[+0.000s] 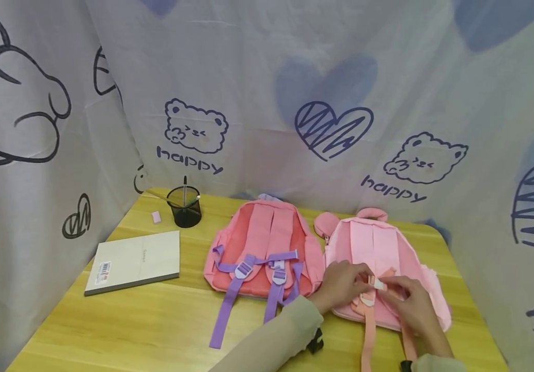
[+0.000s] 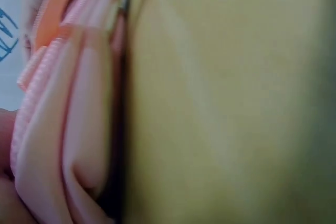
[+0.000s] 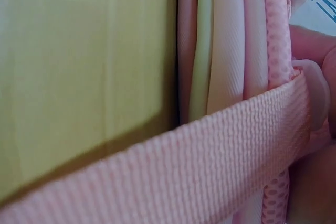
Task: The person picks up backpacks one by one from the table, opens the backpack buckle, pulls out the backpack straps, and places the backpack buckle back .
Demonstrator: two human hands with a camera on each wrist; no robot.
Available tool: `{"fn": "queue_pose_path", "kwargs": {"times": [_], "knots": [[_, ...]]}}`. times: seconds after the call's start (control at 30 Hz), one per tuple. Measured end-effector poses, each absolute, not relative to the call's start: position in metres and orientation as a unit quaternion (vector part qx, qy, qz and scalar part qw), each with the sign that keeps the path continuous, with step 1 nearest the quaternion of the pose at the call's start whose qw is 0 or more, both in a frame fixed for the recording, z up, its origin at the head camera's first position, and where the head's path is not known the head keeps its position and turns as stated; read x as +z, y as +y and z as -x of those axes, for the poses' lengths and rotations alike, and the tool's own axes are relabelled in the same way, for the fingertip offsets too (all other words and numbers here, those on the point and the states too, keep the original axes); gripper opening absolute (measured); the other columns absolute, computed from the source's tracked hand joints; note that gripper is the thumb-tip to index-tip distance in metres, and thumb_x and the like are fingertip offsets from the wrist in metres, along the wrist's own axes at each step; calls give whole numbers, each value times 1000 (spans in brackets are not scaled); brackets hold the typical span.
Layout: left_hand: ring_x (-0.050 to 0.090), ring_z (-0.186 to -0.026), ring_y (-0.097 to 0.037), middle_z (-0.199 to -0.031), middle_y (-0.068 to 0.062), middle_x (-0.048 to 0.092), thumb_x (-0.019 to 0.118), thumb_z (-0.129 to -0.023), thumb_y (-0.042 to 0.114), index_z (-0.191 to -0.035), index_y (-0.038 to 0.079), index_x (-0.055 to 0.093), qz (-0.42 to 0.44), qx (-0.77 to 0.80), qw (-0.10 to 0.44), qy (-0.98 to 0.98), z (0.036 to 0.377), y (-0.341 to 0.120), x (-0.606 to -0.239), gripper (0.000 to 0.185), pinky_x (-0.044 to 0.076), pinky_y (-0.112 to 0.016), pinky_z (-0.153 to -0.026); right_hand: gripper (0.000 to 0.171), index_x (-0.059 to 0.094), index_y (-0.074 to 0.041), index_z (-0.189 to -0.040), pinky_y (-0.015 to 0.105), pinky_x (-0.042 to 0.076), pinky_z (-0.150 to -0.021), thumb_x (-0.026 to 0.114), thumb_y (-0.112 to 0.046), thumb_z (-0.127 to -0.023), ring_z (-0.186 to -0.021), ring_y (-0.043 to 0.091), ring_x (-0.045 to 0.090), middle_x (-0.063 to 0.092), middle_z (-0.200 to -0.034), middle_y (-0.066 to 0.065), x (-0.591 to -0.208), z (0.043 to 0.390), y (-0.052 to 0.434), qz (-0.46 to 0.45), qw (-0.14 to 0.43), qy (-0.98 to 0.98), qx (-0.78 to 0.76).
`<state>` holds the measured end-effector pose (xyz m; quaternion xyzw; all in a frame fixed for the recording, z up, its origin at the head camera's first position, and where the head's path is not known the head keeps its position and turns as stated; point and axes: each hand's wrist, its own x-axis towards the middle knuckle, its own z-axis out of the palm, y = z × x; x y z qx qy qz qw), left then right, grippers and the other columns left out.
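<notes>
Both the left hand (image 1: 341,285) and right hand (image 1: 413,305) pinch the light pink backpack's (image 1: 378,248) strap buckle (image 1: 378,283); a coral backpack (image 1: 262,248), notebook (image 1: 134,261) and pen holder (image 1: 185,206) lie leftward.

Your head view is evenly lit, soft and sharp, with faint shadows under the backpacks (image 1: 378,268). Both wrist views are close and badly blurred; the strap (image 3: 173,177) beside your fingers (image 3: 315,45) casts a dark shadow.

The light pink backpack (image 1: 378,253) is showing soft matt cloth, its strap (image 3: 184,171) coarse ribbed webbing; the surface (image 1: 155,320) is looking like smooth pale wood; the pen holder (image 1: 184,206) is looking like black metal mesh.
</notes>
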<state>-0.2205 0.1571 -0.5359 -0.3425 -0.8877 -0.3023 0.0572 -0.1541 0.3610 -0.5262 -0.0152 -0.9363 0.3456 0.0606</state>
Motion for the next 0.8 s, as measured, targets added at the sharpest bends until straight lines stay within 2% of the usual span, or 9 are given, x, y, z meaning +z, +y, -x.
{"fn": "queue_pose_path", "kwargs": {"times": [0.1,0.37,0.53,0.63,0.8], "knots": [[56,-83,4,-95,19,75,74,-94,44,-113,32,73,339,-310,63,-886,222,158,-540,23,37,-16,-79,37,77,-15,-116,23,40,-81,82,-40,-89,-97,10,52,71,-116,7,-525,159,361,18,57,-935,348],[53,-80,5,-95,19,75,74,-94,43,-110,32,74,337,-327,71,-880,222,159,-547,19,36,-17,-78,38,78,-12,-112,22,40,-85,87,-36,-85,-103,12,54,73,-115,8,-528,163,357,41,45,-928,367],[52,-79,5,-95,19,76,75,-93,42,-109,32,74,334,-330,76,-880,222,157,-549,19,36,-18,-78,33,77,-11,-108,19,38,-88,87,-33,-85,-102,5,53,72,-114,6,-534,166,356,33,52,-923,381],[51,-78,4,-96,19,76,75,-93,41,-109,32,74,336,-330,78,-879,222,156,-549,18,35,-18,-77,31,76,-10,-106,18,38,-84,87,-31,-85,-97,5,52,71,-112,6,-536,167,356,28,50,-920,387],[50,-77,5,-96,19,76,75,-94,41,-109,32,74,345,-328,82,-876,222,158,-548,18,35,-17,-77,28,75,-10,-102,23,37,-79,87,-30,-85,-92,12,48,69,-107,5,-534,168,357,37,37,-923,381]]}}
